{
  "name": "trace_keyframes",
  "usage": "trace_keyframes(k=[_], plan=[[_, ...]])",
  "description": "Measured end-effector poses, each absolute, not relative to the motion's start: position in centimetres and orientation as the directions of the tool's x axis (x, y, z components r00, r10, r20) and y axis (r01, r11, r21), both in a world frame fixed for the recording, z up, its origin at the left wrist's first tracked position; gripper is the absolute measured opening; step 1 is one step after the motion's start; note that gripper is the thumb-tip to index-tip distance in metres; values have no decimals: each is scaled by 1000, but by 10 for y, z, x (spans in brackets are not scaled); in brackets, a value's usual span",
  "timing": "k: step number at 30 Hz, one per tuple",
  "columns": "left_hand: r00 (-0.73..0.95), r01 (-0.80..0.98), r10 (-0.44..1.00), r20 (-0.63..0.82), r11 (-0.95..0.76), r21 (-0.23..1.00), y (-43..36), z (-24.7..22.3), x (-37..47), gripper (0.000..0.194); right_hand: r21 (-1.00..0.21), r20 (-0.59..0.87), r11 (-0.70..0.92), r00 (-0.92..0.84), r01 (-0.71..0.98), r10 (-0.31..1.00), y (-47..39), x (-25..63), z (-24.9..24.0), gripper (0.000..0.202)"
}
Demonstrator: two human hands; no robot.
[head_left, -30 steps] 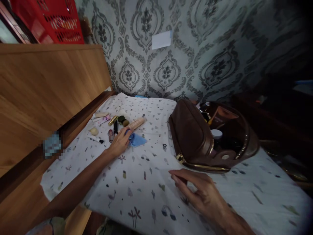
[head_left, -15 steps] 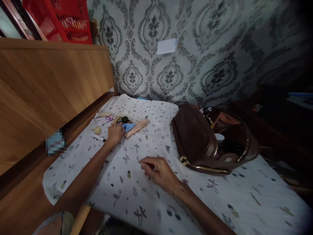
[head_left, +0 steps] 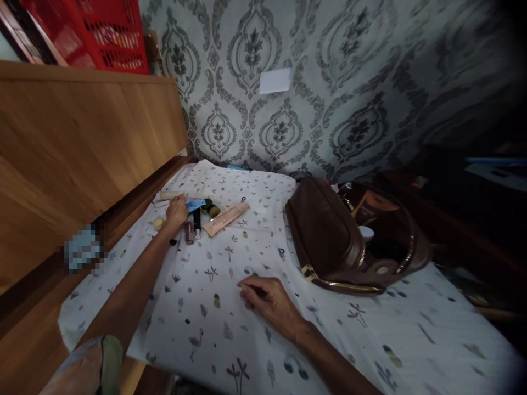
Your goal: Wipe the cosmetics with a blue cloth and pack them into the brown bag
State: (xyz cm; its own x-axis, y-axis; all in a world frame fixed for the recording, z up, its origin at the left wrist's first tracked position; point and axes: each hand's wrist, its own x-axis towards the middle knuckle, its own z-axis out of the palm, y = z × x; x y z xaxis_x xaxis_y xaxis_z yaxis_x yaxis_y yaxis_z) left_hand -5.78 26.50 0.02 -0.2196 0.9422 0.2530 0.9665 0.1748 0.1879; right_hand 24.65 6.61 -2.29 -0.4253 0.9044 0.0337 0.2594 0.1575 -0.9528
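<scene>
My left hand is over the cosmetics at the left of the patterned cloth, its fingers closed on a blue packet. Just right of it lie a black tube, a dark red tube, small dark round items and a beige tube. A cream-coloured round item is at its left. My right hand rests on the cloth in the middle, fingers curled together; whether anything small is inside cannot be seen. An open brown bag stands beyond it.
Inside the bag are an orange packet and a white round lid. A wooden panel borders the left side, with a red basket on top. The patterned wall rises behind.
My left hand has moved left with the blue packet, uncovering the black and dark red tubes. My right hand stays nearly in place. The view has shifted slightly.
</scene>
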Motion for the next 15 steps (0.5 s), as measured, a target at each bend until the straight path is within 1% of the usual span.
trace_keyframes(k=[5, 9, 12, 15], plan=[[-221, 968, 947, 231, 186, 166, 274, -4, -60, 45, -945, 19, 153, -418, 288, 908, 67, 250, -19, 31], [-188, 975, 959, 212, 158, 154, 279, 0, -64, 36, -947, 21, 150, -414, 282, 910, 69, 252, -20, 31], [-213, 971, 956, 200, 183, 156, 285, 8, -72, 34, -949, 26, 156, -422, 275, 906, 70, 253, -21, 31], [-251, 965, 943, 219, 225, 136, 294, 15, -84, 39, -943, 41, 179, -434, 282, 900, 70, 253, -20, 33]])
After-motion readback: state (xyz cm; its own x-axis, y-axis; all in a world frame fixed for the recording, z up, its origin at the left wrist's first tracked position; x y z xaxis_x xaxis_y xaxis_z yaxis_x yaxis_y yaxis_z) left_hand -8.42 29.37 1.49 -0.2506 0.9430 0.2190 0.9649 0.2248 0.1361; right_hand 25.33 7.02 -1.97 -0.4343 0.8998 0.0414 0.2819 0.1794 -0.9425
